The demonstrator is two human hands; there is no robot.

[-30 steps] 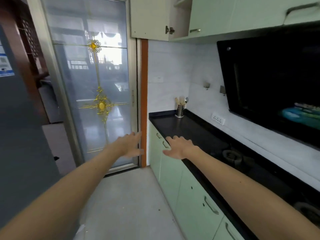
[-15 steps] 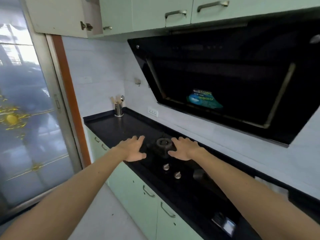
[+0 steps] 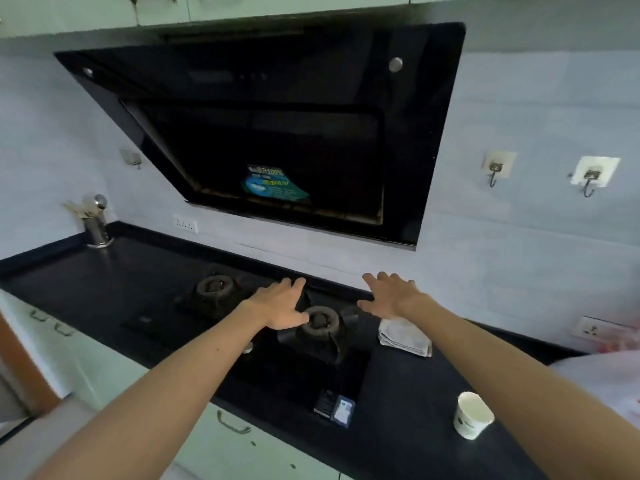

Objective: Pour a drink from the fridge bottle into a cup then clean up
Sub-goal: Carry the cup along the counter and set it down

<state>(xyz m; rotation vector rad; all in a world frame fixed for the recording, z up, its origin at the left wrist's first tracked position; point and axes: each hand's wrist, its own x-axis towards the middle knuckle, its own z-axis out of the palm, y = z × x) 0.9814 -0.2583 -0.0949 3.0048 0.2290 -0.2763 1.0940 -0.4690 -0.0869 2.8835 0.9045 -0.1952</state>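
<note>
1. One cup (image 3: 472, 415): a white paper one with a small dark logo low on its side. The open mouth faces up and the inside looks plain white. It sits on the black desk (image 3: 86, 282) near the front edge, right of the stove, just beside the right forearm and well apart from both hands.
2. Two hands, both palm down with fingers spread, gripping nothing. The left hand (image 3: 280, 304) is out over the stove just beside the right burner (image 3: 318, 320). The right hand (image 3: 391, 294) is over the back of the desk, just above the cloth. Can't tell if either one actually touches anything.
3. Two gas burners, the other being the left burner (image 3: 214, 287).
4. One folded whitish cloth (image 3: 403, 336), lying right of the stove.
5. Two wall hooks (image 3: 495, 168) right of the black range hood (image 3: 277, 133).
6. Two wall outlets, one at the left (image 3: 185, 224) and one at the far right (image 3: 592, 330).
7. One metal utensil holder (image 3: 97, 226) in the back left corner.
</note>
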